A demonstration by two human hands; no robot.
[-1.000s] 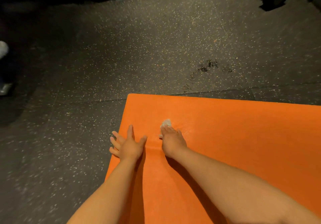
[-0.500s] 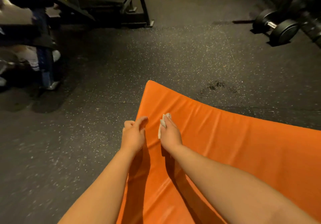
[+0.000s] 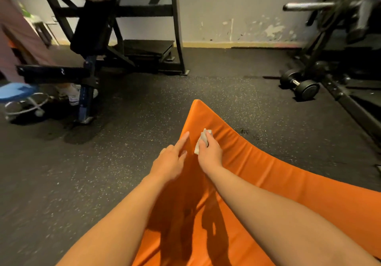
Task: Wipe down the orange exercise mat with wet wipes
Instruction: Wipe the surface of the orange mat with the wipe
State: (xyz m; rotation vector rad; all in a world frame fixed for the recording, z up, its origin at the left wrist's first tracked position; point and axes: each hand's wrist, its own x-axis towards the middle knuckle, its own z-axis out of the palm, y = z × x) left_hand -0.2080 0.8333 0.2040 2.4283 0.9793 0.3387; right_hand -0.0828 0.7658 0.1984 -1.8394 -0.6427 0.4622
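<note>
Raised mat corner: slip risk.
Left hand [image 3: 171,162] holds the mat [image 3: 268,172] edge off the floor [image 3: 103,172]; right hand [image 3: 210,154] clutches the wipe [image 3: 200,143] against it. A loose grip could drop the corner unwiped.

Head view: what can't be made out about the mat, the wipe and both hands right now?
All in the head view:
- Orange padded exercise mat: near and right ends cut off by the frame; forearms cover its middle.
- Crumpled white wet wipe: mostly hidden inside the right hand.
- Left hand: motion-blurred at the mat's edge; whether it grips is unclear.
- Wiped patches: dim light hides them.
</note>
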